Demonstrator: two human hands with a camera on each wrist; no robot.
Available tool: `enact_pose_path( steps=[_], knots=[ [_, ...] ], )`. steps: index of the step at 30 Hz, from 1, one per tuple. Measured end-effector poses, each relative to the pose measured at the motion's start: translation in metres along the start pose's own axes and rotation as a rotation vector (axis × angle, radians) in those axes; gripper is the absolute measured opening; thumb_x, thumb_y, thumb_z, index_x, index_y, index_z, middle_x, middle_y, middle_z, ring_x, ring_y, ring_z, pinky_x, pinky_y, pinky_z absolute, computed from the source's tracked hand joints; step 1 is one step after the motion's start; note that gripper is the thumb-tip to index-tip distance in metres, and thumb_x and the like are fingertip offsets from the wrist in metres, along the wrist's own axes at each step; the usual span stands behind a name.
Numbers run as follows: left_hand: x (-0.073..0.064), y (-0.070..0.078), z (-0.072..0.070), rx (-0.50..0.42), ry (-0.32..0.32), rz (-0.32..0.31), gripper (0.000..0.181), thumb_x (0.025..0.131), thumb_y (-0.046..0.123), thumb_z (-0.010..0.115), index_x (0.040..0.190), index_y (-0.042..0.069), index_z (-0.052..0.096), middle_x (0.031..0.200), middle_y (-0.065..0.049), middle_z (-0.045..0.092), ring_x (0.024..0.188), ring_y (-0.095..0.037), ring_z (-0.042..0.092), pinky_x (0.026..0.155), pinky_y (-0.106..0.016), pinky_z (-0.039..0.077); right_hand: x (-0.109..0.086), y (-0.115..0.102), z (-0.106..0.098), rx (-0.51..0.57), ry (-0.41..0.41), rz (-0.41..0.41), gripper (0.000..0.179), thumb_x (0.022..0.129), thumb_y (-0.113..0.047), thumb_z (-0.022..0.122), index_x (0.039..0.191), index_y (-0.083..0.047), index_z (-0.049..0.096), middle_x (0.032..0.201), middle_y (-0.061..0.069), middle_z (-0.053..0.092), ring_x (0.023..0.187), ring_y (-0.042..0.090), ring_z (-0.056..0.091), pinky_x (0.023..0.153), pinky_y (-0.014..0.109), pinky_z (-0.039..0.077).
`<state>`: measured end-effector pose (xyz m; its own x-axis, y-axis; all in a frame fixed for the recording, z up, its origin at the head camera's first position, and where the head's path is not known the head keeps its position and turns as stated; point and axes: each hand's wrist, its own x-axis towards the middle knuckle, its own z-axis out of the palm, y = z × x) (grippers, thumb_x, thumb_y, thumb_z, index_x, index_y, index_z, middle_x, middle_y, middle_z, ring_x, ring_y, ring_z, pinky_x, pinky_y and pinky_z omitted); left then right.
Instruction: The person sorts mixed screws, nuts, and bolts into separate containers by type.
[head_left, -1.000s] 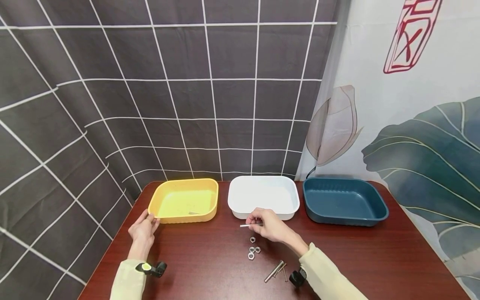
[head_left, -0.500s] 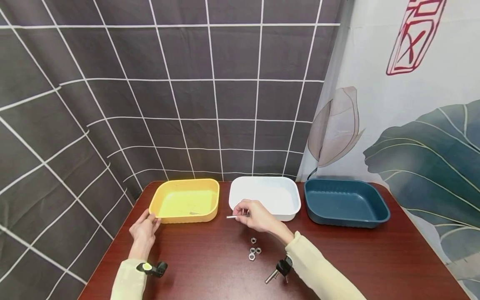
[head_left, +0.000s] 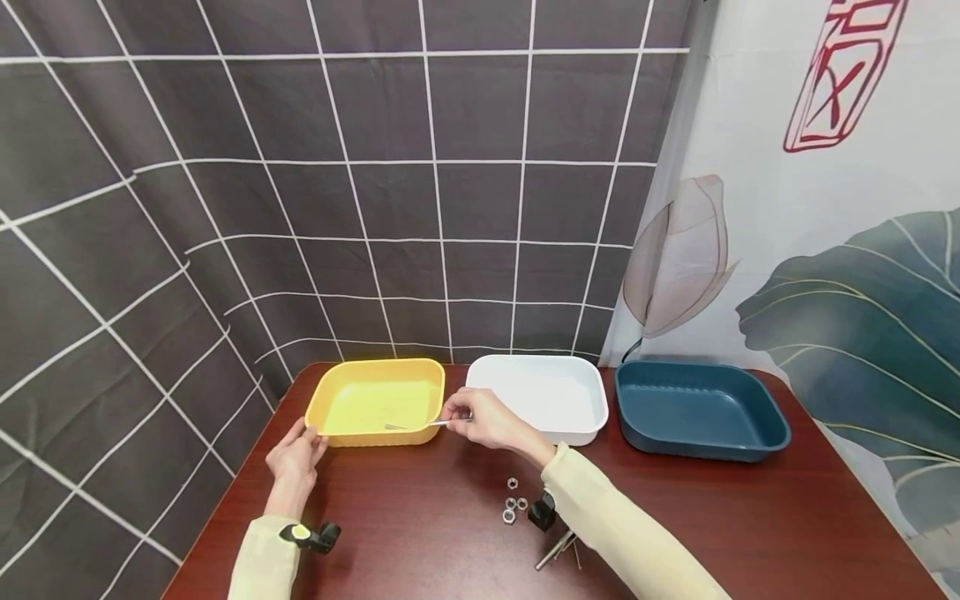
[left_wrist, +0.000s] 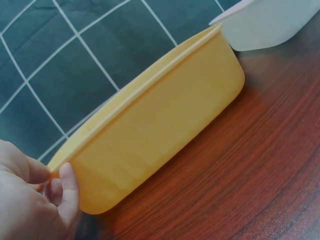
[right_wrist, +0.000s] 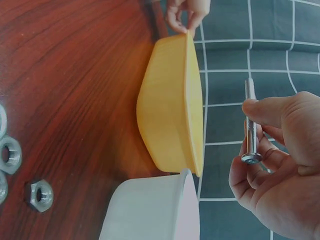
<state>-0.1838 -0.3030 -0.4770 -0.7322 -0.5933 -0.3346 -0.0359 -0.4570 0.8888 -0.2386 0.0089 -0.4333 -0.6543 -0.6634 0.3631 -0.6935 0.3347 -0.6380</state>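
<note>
A silver bolt is pinched between the thumb and fingers of my right hand, its head toward the palm side in the right wrist view. That hand hovers by the right front corner of the yellow tray, the bolt's tip over the rim. My left hand grips the tray's left front corner, thumb and fingers on either side of the rim. Inside the tray lie thin metal pieces, too small to make out. Several hex nuts and a few bolts lie on the table, the bolts partly behind the right sleeve.
The white tray stands right of the yellow one, partly behind my right hand. Farther right is a dark blue tray. A gridded dark cloth hangs behind the brown table.
My right hand has carried the bolt leftward from in front of the white tray to the yellow tray's right edge. The left hand keeps its hold on the corner.
</note>
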Motion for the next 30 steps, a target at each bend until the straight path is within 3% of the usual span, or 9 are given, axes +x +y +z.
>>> enact_pose_path(
  steps=[14, 30],
  knots=[
    [-0.002, 0.001, 0.001, 0.009, 0.000, 0.004, 0.052, 0.098, -0.004, 0.054, 0.149, -0.001, 0.042, 0.070, 0.004, 0.062, 0.057, -0.001, 0.061, 0.067, -0.014, 0.057, 0.042, -0.004, 0.023, 0.004, -0.008, 0.066, 0.009, 0.083, 0.004, 0.071, 0.085, -0.005, 0.072, 0.071, -0.005, 0.060, 0.064, 0.005, 0.049, 0.057, 0.017, 0.044],
    [0.001, -0.003, 0.001, 0.012, 0.004, 0.021, 0.051, 0.098, -0.005, 0.054, 0.147, -0.003, 0.043, 0.068, 0.003, 0.060, 0.056, -0.003, 0.060, 0.066, -0.014, 0.058, 0.075, 0.006, 0.059, -0.020, -0.039, 0.104, 0.008, 0.085, 0.004, 0.070, 0.087, -0.003, 0.072, 0.074, -0.001, 0.060, 0.071, 0.009, 0.052, 0.063, 0.016, 0.045]
  ],
)
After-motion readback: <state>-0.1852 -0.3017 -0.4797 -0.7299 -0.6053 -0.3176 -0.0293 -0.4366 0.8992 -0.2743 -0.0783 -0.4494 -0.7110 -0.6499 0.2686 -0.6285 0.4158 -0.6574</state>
